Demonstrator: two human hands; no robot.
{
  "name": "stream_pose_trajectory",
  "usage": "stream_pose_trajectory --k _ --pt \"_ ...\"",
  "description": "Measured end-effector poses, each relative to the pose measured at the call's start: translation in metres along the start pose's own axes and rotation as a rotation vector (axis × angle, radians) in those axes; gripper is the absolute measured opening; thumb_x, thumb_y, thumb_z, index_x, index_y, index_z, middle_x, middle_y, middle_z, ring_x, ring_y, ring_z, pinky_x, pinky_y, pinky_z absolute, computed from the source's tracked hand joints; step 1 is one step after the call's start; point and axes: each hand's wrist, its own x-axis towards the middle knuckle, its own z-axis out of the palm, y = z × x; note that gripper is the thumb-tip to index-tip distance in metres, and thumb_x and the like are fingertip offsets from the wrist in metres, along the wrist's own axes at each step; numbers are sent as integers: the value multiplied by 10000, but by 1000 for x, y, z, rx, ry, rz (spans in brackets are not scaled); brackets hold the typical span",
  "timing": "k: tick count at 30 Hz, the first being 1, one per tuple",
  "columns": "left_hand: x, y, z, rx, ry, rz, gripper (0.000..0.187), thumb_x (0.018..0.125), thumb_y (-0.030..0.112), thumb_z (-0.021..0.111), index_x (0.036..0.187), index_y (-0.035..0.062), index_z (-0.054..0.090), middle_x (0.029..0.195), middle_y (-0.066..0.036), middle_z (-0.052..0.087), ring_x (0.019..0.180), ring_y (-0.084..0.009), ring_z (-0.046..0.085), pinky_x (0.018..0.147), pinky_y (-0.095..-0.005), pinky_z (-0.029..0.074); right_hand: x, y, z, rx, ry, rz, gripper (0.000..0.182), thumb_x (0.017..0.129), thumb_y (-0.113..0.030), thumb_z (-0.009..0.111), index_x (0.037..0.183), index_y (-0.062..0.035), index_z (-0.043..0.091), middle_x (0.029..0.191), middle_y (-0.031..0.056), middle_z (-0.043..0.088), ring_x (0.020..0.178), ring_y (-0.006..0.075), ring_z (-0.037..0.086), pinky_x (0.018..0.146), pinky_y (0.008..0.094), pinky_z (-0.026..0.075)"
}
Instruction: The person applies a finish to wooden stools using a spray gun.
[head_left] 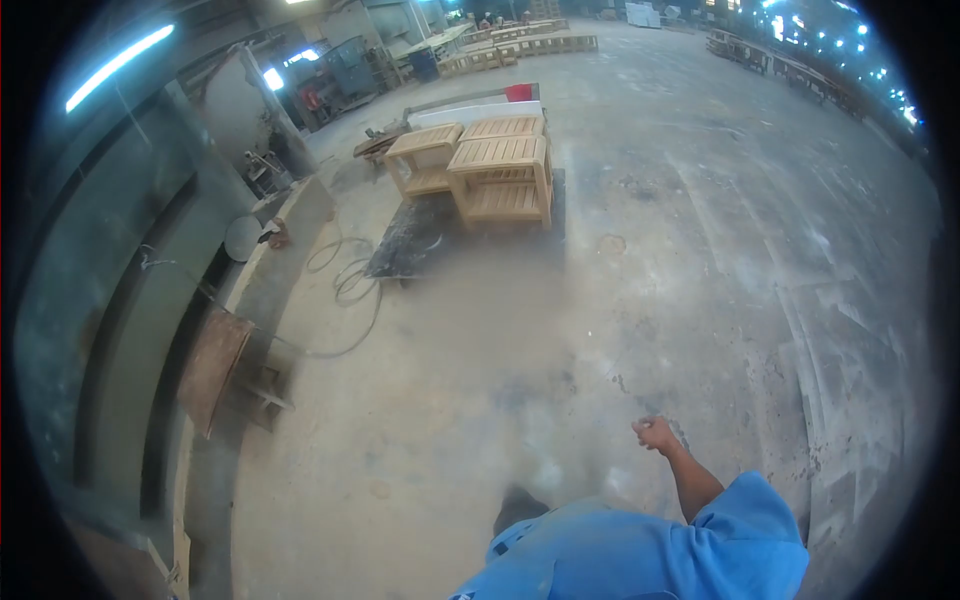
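My right hand (655, 434) hangs out in front of my blue shirt, over the concrete floor. Its fingers are loosely curled and nothing shows in them. No object touches this hand. My left hand is out of the picture. Ahead of me, several small wooden tables with slatted tops, one a side table with a lower shelf (502, 165), stand grouped on a dark flat platform (405, 245). They are well beyond my right hand's reach.
A hose (352, 285) loops across the floor left of the platform. A brown board (215, 365) on a stand is beside the low wall at left. A red object (518, 92) rests behind the tables. Rows of wooden furniture (545, 46) stand farther back.
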Motion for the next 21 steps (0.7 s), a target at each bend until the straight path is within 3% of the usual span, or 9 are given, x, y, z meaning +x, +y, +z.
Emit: stream_pose_trajectory --k 3,8,13,17,18,21 --pt "41 77 -15 -13 1 -24 281 931 283 571 1149 105 566 895 -61 638 770 -176 627 573 -325 499 70 -67 39 37 13 9 485 846 -366 702 1124 27 639 793 148 677 637 217 668 517 341 539" --pt "116 251 -72 -59 46 45 282 934 284 569 1155 109 568 900 -62 641 776 -181 632 582 -339 503 150 -110 112 -53 -15 180 488 847 -362 694 1105 50 647 796 162 680 620 229 665 512 353 542" --pt "175 469 -152 -214 174 407 282 937 285 567 1161 113 569 906 -64 644 781 -187 636 591 -353 507 187 -174 160 76 -40 310 443 869 -385 676 1031 27 652 775 137 676 595 232 666 517 388 563" --pt "119 672 -153 -292 286 685 274 933 278 587 1159 123 571 914 -42 645 791 -183 637 605 -319 482 261 -212 198 -21 -80 406 433 890 -406 648 966 20 649 742 121 668 578 234 663 518 396 567" --pt "122 703 -154 -315 302 755 267 934 274 588 1154 124 572 914 -37 645 790 -178 636 602 -311 476 286 -228 205 -54 -101 410 440 901 -417 628 941 21 647 716 115 659 570 234 660 514 394 566" --pt "157 758 -151 -266 309 703 241 945 261 573 1135 115 577 898 -26 642 782 -161 634 584 -290 471 388 -283 225 -82 -109 427 455 902 -432 628 925 22 635 710 127 655 557 237 653 493 393 553"
